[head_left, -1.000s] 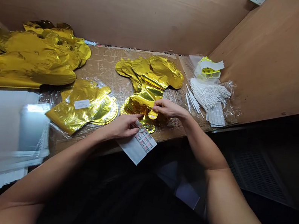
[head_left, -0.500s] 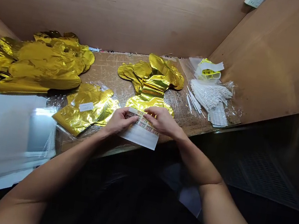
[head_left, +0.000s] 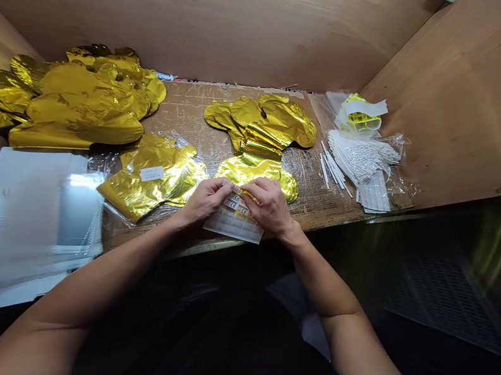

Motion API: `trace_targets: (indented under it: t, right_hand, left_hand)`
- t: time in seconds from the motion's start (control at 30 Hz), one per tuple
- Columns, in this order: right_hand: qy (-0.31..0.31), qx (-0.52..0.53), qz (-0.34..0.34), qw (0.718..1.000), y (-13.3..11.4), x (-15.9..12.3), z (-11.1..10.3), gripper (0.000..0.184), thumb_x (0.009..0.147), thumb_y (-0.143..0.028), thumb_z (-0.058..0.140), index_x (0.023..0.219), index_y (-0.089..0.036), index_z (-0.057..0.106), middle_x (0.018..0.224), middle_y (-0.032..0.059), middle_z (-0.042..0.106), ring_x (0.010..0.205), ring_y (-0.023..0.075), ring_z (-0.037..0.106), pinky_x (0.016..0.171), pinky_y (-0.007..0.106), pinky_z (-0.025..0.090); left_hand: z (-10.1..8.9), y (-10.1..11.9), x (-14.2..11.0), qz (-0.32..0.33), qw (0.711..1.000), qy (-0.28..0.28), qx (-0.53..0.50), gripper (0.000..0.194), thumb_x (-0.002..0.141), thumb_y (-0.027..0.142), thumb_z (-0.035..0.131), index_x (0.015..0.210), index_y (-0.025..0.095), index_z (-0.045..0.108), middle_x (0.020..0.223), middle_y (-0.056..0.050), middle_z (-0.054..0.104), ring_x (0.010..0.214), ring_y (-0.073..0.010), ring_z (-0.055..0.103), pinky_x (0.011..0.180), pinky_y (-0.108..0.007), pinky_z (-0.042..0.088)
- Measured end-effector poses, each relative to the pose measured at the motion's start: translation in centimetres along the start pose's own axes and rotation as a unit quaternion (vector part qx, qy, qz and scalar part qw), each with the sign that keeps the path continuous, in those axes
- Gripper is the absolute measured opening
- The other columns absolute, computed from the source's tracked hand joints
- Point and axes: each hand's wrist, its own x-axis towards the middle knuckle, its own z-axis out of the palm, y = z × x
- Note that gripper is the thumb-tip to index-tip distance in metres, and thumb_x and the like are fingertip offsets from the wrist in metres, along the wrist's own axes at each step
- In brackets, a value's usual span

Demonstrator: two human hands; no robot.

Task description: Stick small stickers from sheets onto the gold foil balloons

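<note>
The left hand [head_left: 204,200] and right hand [head_left: 271,206] are close together, basically pinching a sheet of small printed labels [head_left: 233,223] at the front edge of the wooden bench [head_left: 186,114], right against a gold foil balloon [head_left: 253,172]. Over on the left there's a bagged gold balloon [head_left: 151,177], a big gold balloon heap [head_left: 82,105] and a stack of clear bags [head_left: 27,227], with white sticks [head_left: 333,169] off to the right.

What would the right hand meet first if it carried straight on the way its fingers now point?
The right hand would likely meet the left hand first, though depth is hard to judge here.
</note>
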Motion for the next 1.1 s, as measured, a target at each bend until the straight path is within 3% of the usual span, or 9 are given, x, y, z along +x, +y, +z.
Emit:
trace_targets:
  t: [0.17,0.33,0.5,0.57,0.63,0.7,0.8,0.93,1.1]
  right_hand:
    - [0.012,0.128,0.010,0.992,0.6,0.2,0.5,0.013,0.104,-0.027,0.064,0.106,-0.019,0.075,0.099,0.0063,0.075,0.091,0.0192,0.067,0.085,0.032,0.050]
    - [0.071,-0.012,-0.075,0.995,0.9,-0.2,1.2,0.018,0.107,-0.027,0.061,0.109,-0.020,0.077,0.099,0.0085,0.074,0.091,0.0212,0.064,0.083,0.037,0.044]
    - [0.054,-0.062,-0.127,0.989,0.7,-1.2,1.6,0.016,0.105,-0.024,0.061,0.111,-0.024,0.076,0.104,0.0077,0.075,0.095,0.0232,0.062,0.087,0.042,0.041]
    - [0.061,0.002,-0.102,0.993,1.1,-1.4,1.1,0.015,0.105,-0.025,0.060,0.105,-0.023,0.076,0.101,0.0074,0.075,0.095,0.0227,0.062,0.089,0.041,0.043]
    - [0.069,0.089,-0.029,0.993,2.0,-1.2,0.0,0.018,0.106,-0.027,0.059,0.099,-0.020,0.073,0.095,0.0067,0.074,0.091,0.0207,0.064,0.086,0.037,0.046]
    - [0.028,0.143,0.053,0.988,3.3,-0.6,-1.3,0.017,0.103,-0.026,0.061,0.093,-0.017,0.072,0.088,0.0045,0.073,0.082,0.0177,0.063,0.079,0.032,0.046]
    - [-0.101,0.127,0.113,0.980,4.6,0.8,-2.6,0.014,0.096,-0.020,0.065,0.085,-0.016,0.072,0.080,0.0011,0.072,0.072,0.0138,0.058,0.072,0.027,0.041]
    - [-0.192,0.030,0.102,0.976,4.0,2.2,-1.9,0.015,0.097,-0.020,0.066,0.086,-0.016,0.075,0.084,0.0049,0.075,0.076,0.0158,0.061,0.073,0.028,0.038]
    - [-0.203,-0.155,0.142,0.956,3.4,1.9,-1.8,0.028,0.099,-0.044,0.072,0.103,-0.016,0.074,0.097,0.0158,0.077,0.088,0.0278,0.066,0.078,0.035,0.039]
  left_hand:
    - [-0.1,-0.3,-0.1,0.019,0.999,-0.029,0.019,0.042,0.101,0.055,0.057,0.086,0.018,0.070,0.081,-0.002,0.063,0.076,-0.0174,0.056,0.072,-0.029,0.045]
    - [0.0,-0.4,0.0,0.009,1.000,-0.024,0.002,0.046,0.101,0.053,0.059,0.071,0.018,0.057,0.068,0.001,0.049,0.065,-0.0135,0.044,0.062,-0.028,0.037]
    - [0.0,-0.6,-0.1,-0.013,1.000,-0.028,0.000,0.048,0.100,0.051,0.059,0.066,0.020,0.048,0.063,0.003,0.043,0.058,-0.0118,0.039,0.056,-0.028,0.032]
    - [-0.1,-0.6,-0.1,-0.004,0.999,-0.029,0.032,0.047,0.102,0.050,0.056,0.067,0.020,0.050,0.063,0.002,0.050,0.058,-0.0131,0.046,0.057,-0.028,0.036]
    - [-0.3,-0.7,-0.1,0.050,0.994,-0.034,0.094,0.041,0.104,0.046,0.054,0.072,0.020,0.057,0.078,-0.002,0.069,0.072,-0.0175,0.064,0.068,-0.031,0.048]
    - [-0.4,-1.0,0.0,0.134,0.973,-0.054,0.178,0.035,0.105,0.040,0.051,0.081,0.020,0.066,0.110,-0.009,0.080,0.106,-0.0251,0.074,0.093,-0.038,0.054]
    - [-0.3,-1.8,0.1,0.215,0.928,-0.108,0.284,0.029,0.104,0.033,0.050,0.091,0.021,0.073,0.136,-0.010,0.077,0.137,-0.0300,0.066,0.113,-0.047,0.047]
    - [0.0,-2.9,0.1,0.229,0.900,-0.150,0.340,0.028,0.104,0.029,0.049,0.097,0.021,0.076,0.137,-0.009,0.076,0.138,-0.0298,0.066,0.112,-0.049,0.050]
    - [0.0,-3.4,0.1,0.234,0.895,-0.147,0.350,0.030,0.106,0.029,0.049,0.102,0.021,0.077,0.136,-0.009,0.077,0.137,-0.0288,0.067,0.110,-0.048,0.051]
